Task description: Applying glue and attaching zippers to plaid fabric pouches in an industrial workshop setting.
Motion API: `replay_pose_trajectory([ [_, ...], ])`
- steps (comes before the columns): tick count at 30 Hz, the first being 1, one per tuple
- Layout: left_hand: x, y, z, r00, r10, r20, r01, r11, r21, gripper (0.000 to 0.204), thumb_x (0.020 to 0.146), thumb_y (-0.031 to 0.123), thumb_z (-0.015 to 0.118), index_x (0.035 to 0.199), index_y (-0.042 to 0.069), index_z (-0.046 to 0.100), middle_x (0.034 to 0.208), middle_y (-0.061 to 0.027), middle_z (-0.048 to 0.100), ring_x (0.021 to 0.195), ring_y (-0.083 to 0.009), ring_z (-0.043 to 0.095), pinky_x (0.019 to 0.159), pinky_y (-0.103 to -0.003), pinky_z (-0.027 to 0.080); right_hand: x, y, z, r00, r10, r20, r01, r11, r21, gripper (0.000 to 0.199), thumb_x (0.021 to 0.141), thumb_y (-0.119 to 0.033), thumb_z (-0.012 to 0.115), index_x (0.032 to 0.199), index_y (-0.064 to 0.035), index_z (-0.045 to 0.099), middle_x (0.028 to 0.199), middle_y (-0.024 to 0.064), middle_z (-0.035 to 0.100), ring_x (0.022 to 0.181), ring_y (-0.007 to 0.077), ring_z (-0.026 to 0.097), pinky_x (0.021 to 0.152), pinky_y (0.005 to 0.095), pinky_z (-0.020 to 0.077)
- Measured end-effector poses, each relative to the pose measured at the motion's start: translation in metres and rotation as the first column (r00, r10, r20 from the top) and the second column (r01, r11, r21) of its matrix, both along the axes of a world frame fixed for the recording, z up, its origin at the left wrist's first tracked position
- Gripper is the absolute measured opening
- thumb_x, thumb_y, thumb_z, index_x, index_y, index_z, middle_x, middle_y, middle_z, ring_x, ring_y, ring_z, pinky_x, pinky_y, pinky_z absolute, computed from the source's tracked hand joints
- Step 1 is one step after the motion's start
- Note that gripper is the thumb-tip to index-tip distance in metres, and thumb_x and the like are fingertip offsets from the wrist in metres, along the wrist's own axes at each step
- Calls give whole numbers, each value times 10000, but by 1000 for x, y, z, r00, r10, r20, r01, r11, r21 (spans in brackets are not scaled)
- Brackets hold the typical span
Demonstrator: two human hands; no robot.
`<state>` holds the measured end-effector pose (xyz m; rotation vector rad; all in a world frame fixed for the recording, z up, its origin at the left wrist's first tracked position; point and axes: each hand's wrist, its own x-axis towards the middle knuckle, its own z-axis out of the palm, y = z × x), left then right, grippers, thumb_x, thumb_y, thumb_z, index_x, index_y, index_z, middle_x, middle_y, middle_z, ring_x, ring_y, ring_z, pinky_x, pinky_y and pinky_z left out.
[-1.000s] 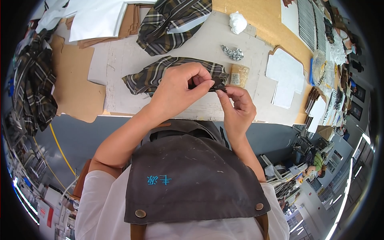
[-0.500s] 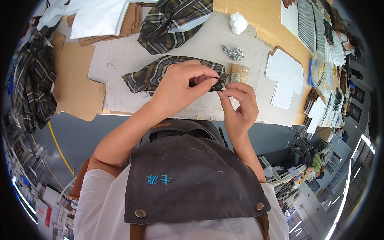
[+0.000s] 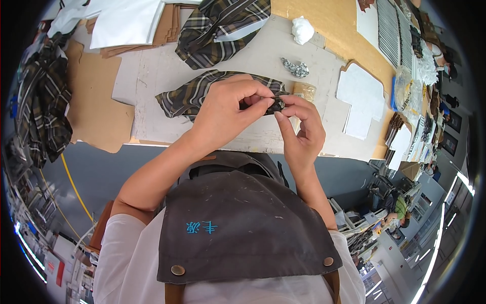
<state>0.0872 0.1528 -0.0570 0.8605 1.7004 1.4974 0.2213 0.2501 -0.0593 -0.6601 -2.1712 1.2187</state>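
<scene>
Pinching a small dark plaid fabric piece [image 3: 273,105] between the fingertips of my left hand [image 3: 228,114] and my right hand [image 3: 299,133], I hold it just above the grey worktable [image 3: 152,76], over a folded plaid strip [image 3: 195,93]. Metal clips [image 3: 295,67] lie near.

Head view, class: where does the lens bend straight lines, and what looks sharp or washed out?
Head view: the table edge bows near the rim, with black corners; both hands, left hand and right hand, and the plaid fabric strip are sharp; ceiling lights at lower right glare white.
</scene>
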Motion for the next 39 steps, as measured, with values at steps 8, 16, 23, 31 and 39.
replay_pose_trajectory([
  [8, -5, 0, -1, 996, -44, 74, 51, 995, -88, 70, 765, 64, 630, 802, 5, 630, 654, 11, 518, 545, -43, 404, 493, -201, 342, -2, -2, 2, 999, -29, 16, 31, 991, -133, 115, 726, 16, 649, 799, -5, 562, 893, 99, 604, 673, 117, 537, 620, 230, 445],
  [16, -6, 0, 1, 991, -58, 117, 72, 990, -123, 80, 767, 88, 636, 790, 11, 630, 631, 27, 513, 536, -35, 390, 485, -197, 332, -4, -3, 1, 996, -70, 59, 81, 973, -218, 106, 737, -9, 649, 781, -10, 553, 860, 82, 598, 639, 98, 505, 617, 216, 420],
  [23, -5, 0, -2, 994, -60, 89, 70, 990, -125, 82, 766, 84, 635, 769, 4, 618, 628, 24, 512, 540, -34, 399, 488, -199, 337, -5, -3, 1, 994, -71, 82, 90, 964, -251, 107, 740, -12, 649, 779, 1, 550, 854, 81, 593, 644, 89, 498, 614, 212, 417],
  [31, -6, 2, -2, 993, -65, 96, 76, 989, -123, 82, 766, 77, 629, 763, -2, 609, 626, 19, 521, 542, -33, 411, 491, -195, 345, -6, -5, 1, 992, -103, 70, 122, 904, -410, 94, 763, 7, 628, 815, 16, 549, 878, 81, 579, 717, 81, 528, 653, 209, 451],
  [39, -7, 5, -1, 992, -58, 109, 74, 987, -144, 84, 772, 84, 624, 768, 0, 620, 612, 40, 527, 538, -16, 399, 479, -182, 337, -7, -3, -2, 995, -79, 55, 94, 932, -350, 110, 744, 17, 641, 810, 10, 552, 879, 84, 576, 693, 79, 528, 638, 205, 447],
])
